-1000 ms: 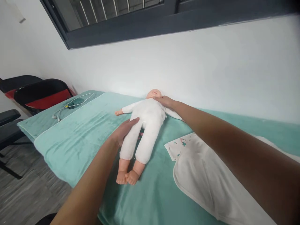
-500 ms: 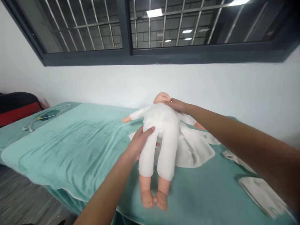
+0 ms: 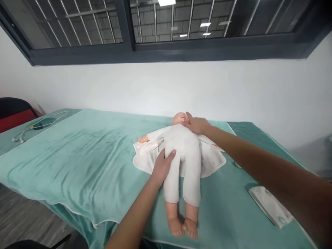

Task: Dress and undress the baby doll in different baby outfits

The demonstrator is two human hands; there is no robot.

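A baby doll (image 3: 181, 145) with a white cloth body lies face up on a spread white garment (image 3: 214, 160), its bare feet toward me. My left hand (image 3: 163, 165) is closed about the doll's hip and upper thigh on the left, thumb on top; its other fingers are mostly hidden. At the far end, my right hand (image 3: 195, 123) cups the doll's head and neck from the right side. Part of the head is covered by those fingers, and the doll's arm on the right is partly behind my forearm.
Teal sheets (image 3: 85, 155) cover the bed against the white wall, below a barred window. A folded white cloth or diaper (image 3: 271, 205) lies at the right. Thin white cord (image 3: 19, 138) rests at the far left near a black and red object (image 3: 17, 116).
The doll has gone down and away from me onto the white garment, with both my hands still on it. Its arm on the left now rests over the garment. My view has shifted.
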